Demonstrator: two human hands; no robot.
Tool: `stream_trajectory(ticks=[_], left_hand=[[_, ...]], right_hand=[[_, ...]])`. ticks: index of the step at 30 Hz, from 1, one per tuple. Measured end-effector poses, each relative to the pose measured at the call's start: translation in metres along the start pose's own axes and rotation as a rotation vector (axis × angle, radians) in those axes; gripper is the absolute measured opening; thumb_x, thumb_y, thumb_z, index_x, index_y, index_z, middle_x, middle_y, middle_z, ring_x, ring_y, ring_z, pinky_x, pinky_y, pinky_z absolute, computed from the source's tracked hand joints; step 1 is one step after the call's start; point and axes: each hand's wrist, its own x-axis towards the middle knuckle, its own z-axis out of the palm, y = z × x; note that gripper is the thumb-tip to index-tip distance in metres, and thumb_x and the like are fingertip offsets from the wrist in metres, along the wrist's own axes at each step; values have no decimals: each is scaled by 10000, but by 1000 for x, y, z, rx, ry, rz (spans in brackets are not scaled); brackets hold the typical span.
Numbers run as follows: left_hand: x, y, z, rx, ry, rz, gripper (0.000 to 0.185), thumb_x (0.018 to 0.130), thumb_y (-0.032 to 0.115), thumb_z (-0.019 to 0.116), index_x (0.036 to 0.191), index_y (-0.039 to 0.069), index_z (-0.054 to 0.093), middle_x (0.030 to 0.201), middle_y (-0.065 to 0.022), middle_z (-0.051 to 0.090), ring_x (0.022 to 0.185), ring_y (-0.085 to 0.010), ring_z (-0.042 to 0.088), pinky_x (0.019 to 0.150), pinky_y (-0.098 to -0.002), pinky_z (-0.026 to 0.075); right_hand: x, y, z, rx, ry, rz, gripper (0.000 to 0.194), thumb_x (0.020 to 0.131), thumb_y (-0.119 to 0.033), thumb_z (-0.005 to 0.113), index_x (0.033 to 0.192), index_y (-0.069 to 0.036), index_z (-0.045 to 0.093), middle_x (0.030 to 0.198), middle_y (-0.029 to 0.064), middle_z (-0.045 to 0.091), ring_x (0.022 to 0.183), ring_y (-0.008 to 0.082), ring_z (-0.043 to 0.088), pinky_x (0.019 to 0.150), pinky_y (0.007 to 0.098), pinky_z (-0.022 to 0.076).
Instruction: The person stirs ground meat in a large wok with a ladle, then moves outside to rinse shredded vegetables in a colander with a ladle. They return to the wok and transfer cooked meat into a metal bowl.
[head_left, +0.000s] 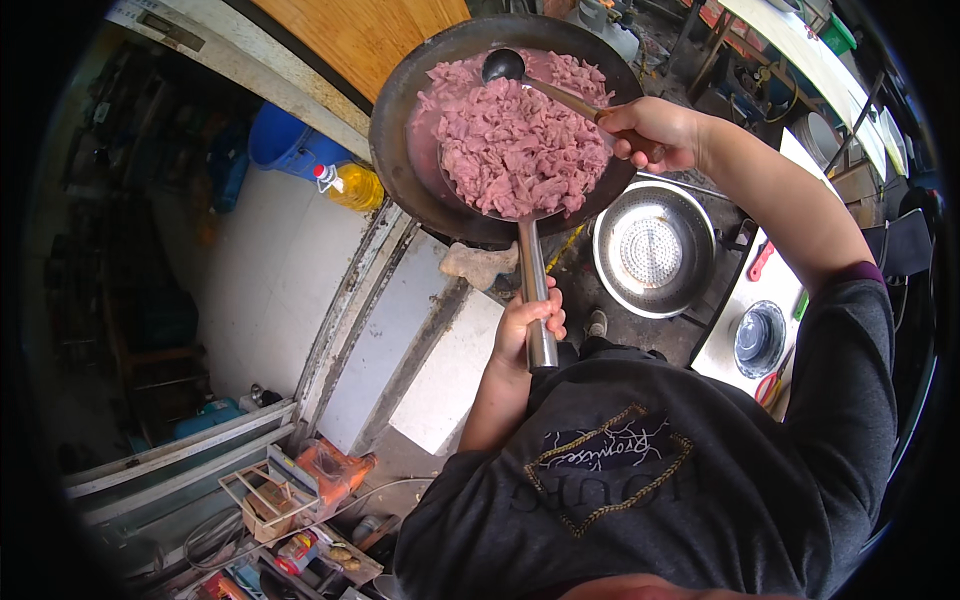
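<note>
My left hand (527, 321) grips the thick steel handle of a large strainer (533, 262). Heaped in it is pale pink sliced meat (525, 150), which hides most of its bowl. Beneath is a wide dark wok (397, 176), where cloudy pink liquid (424, 161) shows around the heap. My right hand (660, 135) holds a ladle by its wooden handle (566, 100). The ladle's dark bowl (503, 66) rests on or just over the meat at the far side; contact is unclear. A worn cloth or glove (480, 262) lies by the wok's near edge.
A perforated steel basin (652, 247) stands right of the wok. Further right, a white table (724, 364) bears a metal bowl (759, 339), a red-handled tool (760, 261) and scissors (768, 390). Leftward are an oil bottle (351, 186), a blue bucket (289, 142) and a door track (341, 292).
</note>
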Motion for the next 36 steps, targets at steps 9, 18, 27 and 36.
stream_trajectory(ticks=[9, 18, 27, 36], left_hand=[[1, -2, 2, 37, 15, 20, 368, 811, 65, 551, 1166, 56, 452, 840, -53, 480, 614, -119, 505, 531, -259, 462], [3, -6, -1, 37, 12, 18, 371, 803, 49, 554, 1161, 66, 461, 830, -63, 488, 602, -136, 506, 514, -274, 445], [-2, 3, 12, 6, 30, -15, 372, 792, 28, 549, 1151, 80, 468, 826, -69, 502, 612, -151, 532, 544, -306, 488], [-9, 19, 24, 64, -17, -80, 356, 806, 34, 550, 1152, 75, 477, 849, -70, 501, 625, -165, 551, 547, -319, 505]], right_hand=[[4, -1, 21, -40, 60, 51, 93, 959, -251, 464, 1019, -182, 481, 622, -45, 516, 415, 29, 459, 341, 163, 292], [-22, 3, 30, -90, 69, 31, 122, 949, -227, 479, 1056, -176, 453, 603, -45, 506, 407, 46, 449, 359, 184, 309], [-38, 1, 25, -114, 106, -47, 136, 915, -220, 521, 1009, -122, 517, 637, -51, 538, 436, 30, 468, 382, 178, 336], [-61, 13, 29, -56, 213, -117, 147, 929, -248, 511, 937, -106, 543, 606, -51, 552, 413, 10, 461, 369, 157, 319]])
